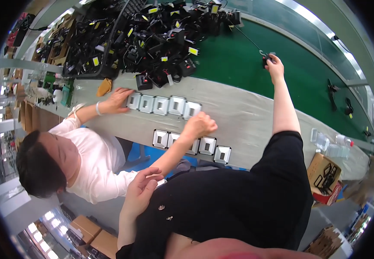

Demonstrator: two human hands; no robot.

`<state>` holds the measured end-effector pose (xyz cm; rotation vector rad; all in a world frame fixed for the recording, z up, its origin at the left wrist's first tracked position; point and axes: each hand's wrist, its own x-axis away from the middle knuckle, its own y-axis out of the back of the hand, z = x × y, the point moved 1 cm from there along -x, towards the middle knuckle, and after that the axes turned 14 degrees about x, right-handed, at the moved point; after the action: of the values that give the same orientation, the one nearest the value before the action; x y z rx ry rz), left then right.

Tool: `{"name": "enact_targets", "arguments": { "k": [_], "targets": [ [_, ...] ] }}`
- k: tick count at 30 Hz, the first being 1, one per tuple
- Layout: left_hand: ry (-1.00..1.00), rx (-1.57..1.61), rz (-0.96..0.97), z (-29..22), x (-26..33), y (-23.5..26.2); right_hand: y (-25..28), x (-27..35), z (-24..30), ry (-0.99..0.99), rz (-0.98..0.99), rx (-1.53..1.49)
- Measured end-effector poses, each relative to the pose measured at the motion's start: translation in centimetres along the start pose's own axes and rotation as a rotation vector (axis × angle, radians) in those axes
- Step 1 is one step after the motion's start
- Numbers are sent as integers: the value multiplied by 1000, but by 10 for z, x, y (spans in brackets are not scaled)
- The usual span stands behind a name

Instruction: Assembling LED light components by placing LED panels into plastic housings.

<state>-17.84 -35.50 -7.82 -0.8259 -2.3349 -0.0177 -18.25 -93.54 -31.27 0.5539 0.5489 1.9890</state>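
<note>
My right hand (275,68) is stretched out over the green surface, closed round a small black part (265,60) with a cord (248,39). The cord runs taut back to a heap of black corded devices (152,41), some bearing yellow stickers. My left hand (138,190) is held near my body with its fingers bent. A small whitish piece (161,183) shows beside its thumb; most of it is hidden. Between my arms, on the grey table cover, lie two rows of silver square frames, an upper row (161,105) and a lower row (207,146).
A co-worker (88,168) in white sits at left, one hand by each end of the upper row. A black basket (85,73) stands behind them. Clear plastic containers (320,140) and a cardboard box of black brackets (320,166) are at right. Loose black parts (333,93) lie on the green surface.
</note>
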Motion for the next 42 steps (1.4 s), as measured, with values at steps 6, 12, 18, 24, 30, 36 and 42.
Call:
{"name": "enact_targets", "arguments": {
  "k": [6,12,18,24,30,36,42],
  "targets": [
    [-50,-62,181,1,-8,7,104,109,36,380,-373,467],
    [-160,-188,376,-8,-15,13,164,219,121,771,-585,536],
    [1,228,559,-26,-44,-10,145,299,146,874,-506,546],
    [48,113,682,-30,-51,-29,214,331,139,733,-887,450],
    [-20,154,805,-56,-41,-91,186,380,175,1056,-843,569],
    [1,396,844,-67,-78,-145,104,384,173,1165,-705,495],
    [-52,420,611,-57,-92,-123,85,400,177,1122,-440,280]
  ]
}}
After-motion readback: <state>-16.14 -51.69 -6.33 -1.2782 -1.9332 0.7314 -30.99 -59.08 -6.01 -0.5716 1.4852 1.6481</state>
